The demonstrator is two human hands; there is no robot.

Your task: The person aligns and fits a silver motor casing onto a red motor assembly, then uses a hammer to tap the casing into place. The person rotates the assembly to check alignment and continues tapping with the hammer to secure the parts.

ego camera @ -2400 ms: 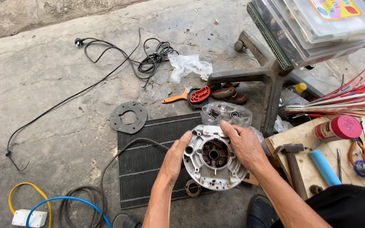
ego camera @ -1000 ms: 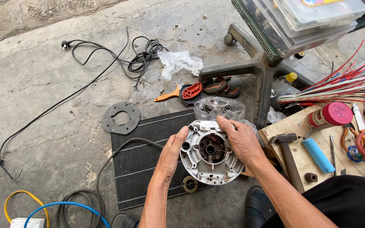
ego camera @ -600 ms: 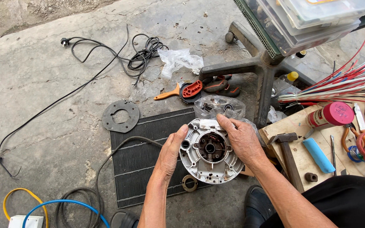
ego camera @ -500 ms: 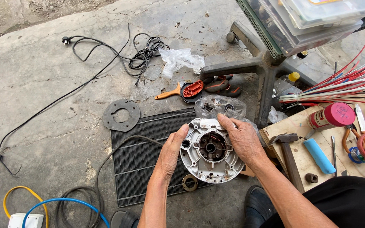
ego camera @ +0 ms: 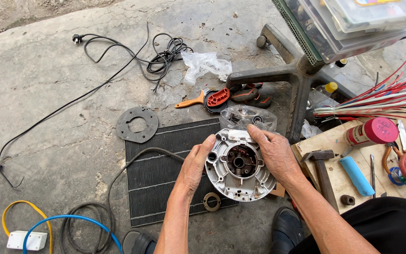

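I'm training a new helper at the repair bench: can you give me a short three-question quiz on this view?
1. True or false: both hands hold the round metal housing over the black ribbed mat.
2. Which lies on the wooden board at the right? A) the hammer B) the grey gasket plate C) the white plug box
3. What small thing lies on the mat just below the housing?

Key:
1. True: the left hand grips its left edge, the right hand its upper right.
2. A
3. A small metal ring.
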